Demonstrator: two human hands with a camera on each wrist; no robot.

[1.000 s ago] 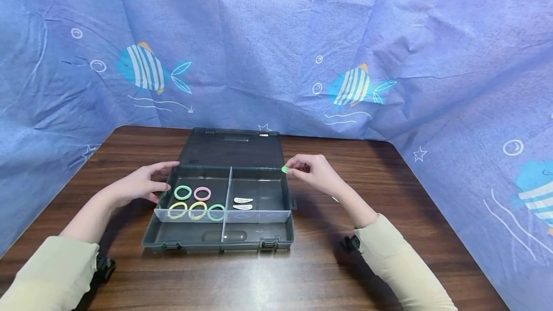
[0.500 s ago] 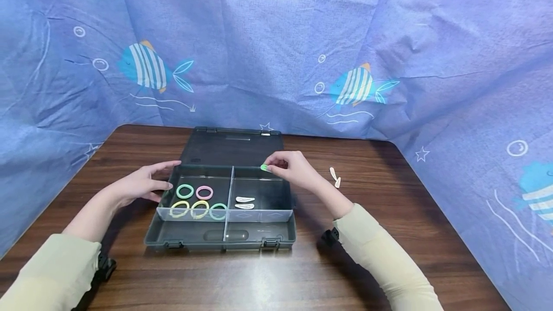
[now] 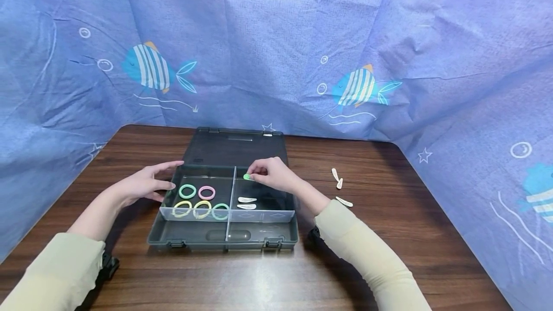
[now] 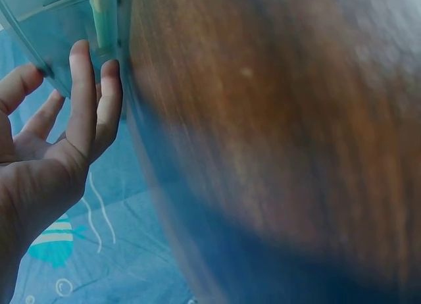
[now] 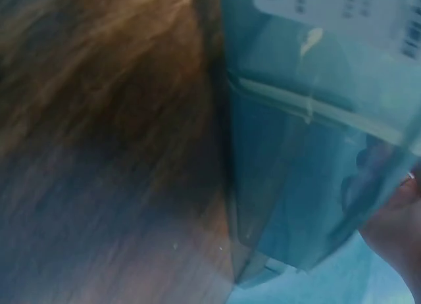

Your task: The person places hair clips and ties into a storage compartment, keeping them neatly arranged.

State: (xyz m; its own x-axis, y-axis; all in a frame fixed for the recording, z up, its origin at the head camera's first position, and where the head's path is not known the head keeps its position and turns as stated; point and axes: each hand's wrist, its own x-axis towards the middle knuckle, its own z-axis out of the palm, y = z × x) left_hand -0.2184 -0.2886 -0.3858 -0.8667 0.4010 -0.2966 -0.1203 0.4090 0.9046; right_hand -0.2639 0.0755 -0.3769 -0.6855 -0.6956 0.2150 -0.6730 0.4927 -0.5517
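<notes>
A dark translucent divided box lies with its lid folded back. My right hand pinches a small green hair clip over the back right compartment; fingers hide part of it. Two white snap hair clips lie below it in that compartment. In the back left compartment are green, pink and yellow hair ties. My left hand rests its fingers against the box's left side, thumb apart from the other fingers. In the left wrist view, fingertips touch the clear wall.
Several white hair clips lie on the brown table right of the box. Low dividers split the box. A blue fish-patterned cloth hangs behind the table. The right wrist view is blurred, showing the box wall.
My right hand has moved left with the green hair clip, from the box's right edge to over the back right compartment. My left hand has stayed at the box's left side.
</notes>
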